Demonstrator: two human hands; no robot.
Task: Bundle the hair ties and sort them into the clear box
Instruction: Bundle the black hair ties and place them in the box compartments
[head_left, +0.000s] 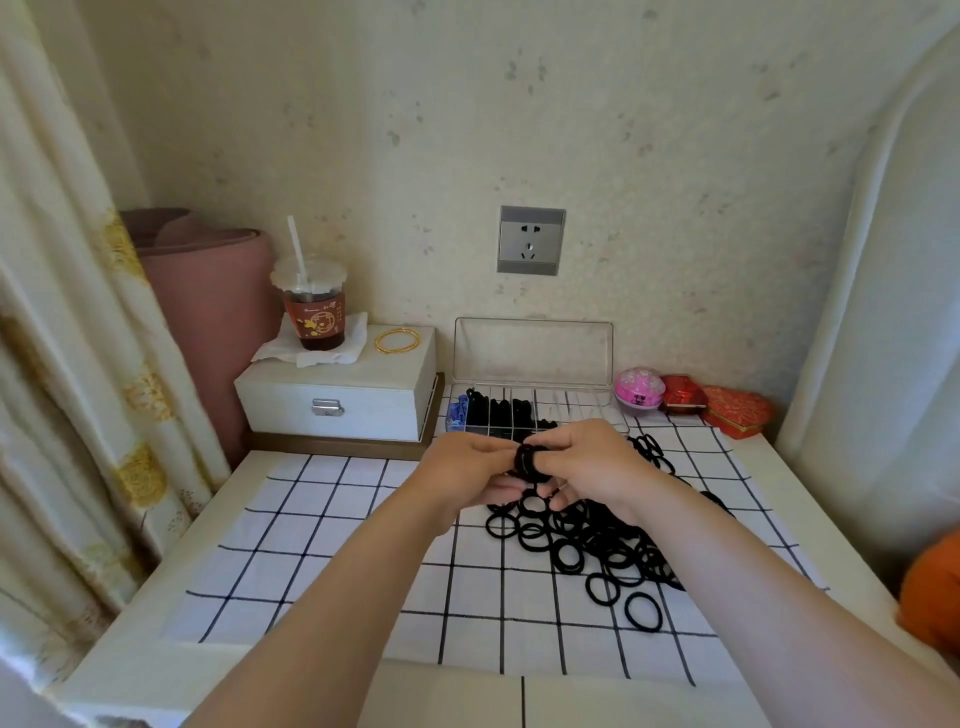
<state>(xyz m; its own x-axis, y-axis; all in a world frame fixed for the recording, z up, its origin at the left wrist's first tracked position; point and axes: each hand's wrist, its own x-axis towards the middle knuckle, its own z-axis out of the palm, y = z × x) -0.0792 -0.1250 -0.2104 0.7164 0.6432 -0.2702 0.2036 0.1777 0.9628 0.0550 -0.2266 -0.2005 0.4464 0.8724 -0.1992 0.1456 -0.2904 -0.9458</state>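
Both hands meet above the checked cloth, just in front of the clear box. My left hand and my right hand together grip a thick bundle of black hair ties held between them. Below and to the right lies a loose heap of black hair ties on the cloth. The clear box stands at the back with its lid up; its left compartments hold black bundles and something blue, its right compartments look bare. How the fingers lie under the bundle is hidden.
A white jewellery box at the back left carries a drink cup with a straw and gold bangles. A pink round case and red gift boxes sit at the back right. A curtain hangs on the left.
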